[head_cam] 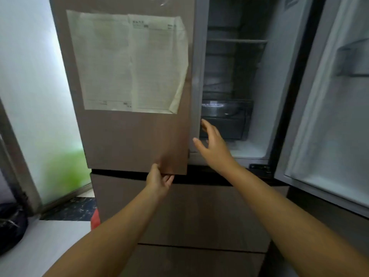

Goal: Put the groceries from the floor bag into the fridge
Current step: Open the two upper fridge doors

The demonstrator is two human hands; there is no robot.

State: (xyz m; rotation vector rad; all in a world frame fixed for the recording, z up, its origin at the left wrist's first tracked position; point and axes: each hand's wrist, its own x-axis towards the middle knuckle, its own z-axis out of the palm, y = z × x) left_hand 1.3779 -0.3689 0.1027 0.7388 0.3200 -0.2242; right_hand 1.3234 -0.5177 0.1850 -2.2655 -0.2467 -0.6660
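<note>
A brown multi-door fridge fills the view. Its right door (327, 120) stands swung open, showing white inner walls, glass shelves (237, 41) and a dark clear drawer (225, 118) low inside. The left door (135, 136) is nearly closed, with a large paper sheet (129, 62) taped on it. My left hand (159, 178) grips the bottom right corner of the left door. My right hand (211, 144) is open, fingers spread, at the door's inner edge just in front of the drawer, holding nothing. No groceries show inside.
Brown lower drawers (189, 212) of the fridge sit below my arms. A dark bag (11, 226) lies on the floor at far left. Something red (95, 218) peeks out beside the fridge base. A frosted glass panel (34, 96) stands to the left.
</note>
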